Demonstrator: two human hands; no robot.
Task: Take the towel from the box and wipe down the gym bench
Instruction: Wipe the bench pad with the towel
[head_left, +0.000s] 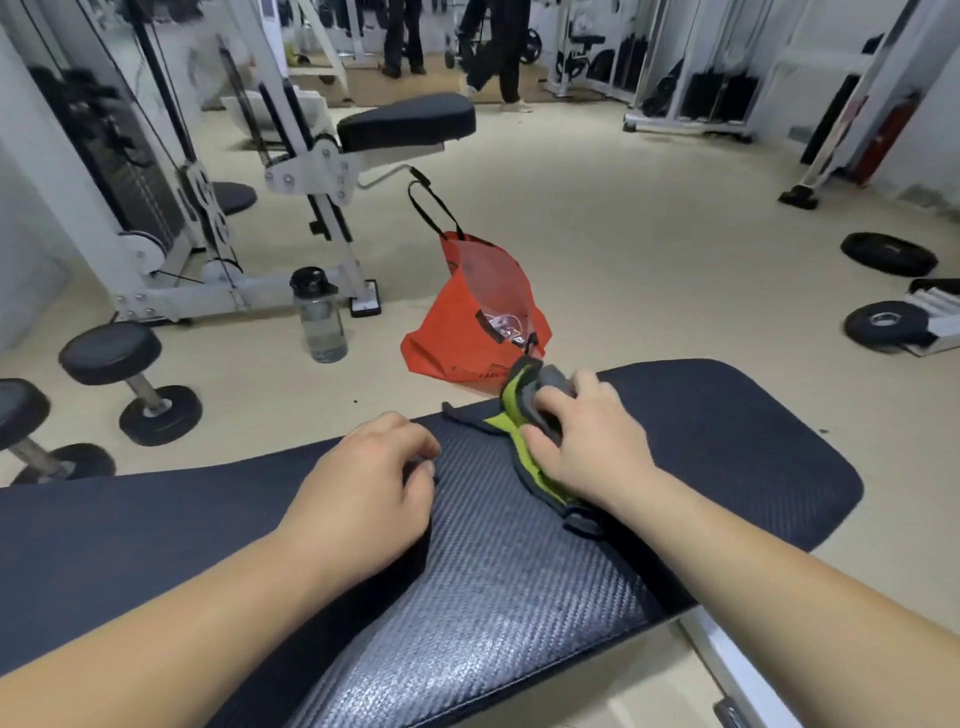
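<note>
Open orange bag (457, 322) — crinkled plastic inside.

The desk (727, 441) pad is bare at its far right end, and between the 2 forearms a wide strip lies open toward the near edge. The left grip (363, 478) rests curled on the pad and blocks the middle; the right grip (582, 441) presses a grey and green towel (519, 410) that covers the far edge. Just beyond that edge an orange bag (467, 322) stands on the floor, touching or nearly touching the towel. Left of it stand a water bottle (319, 317) and 2 dumbbells (130, 379), with open floor between them.
</note>
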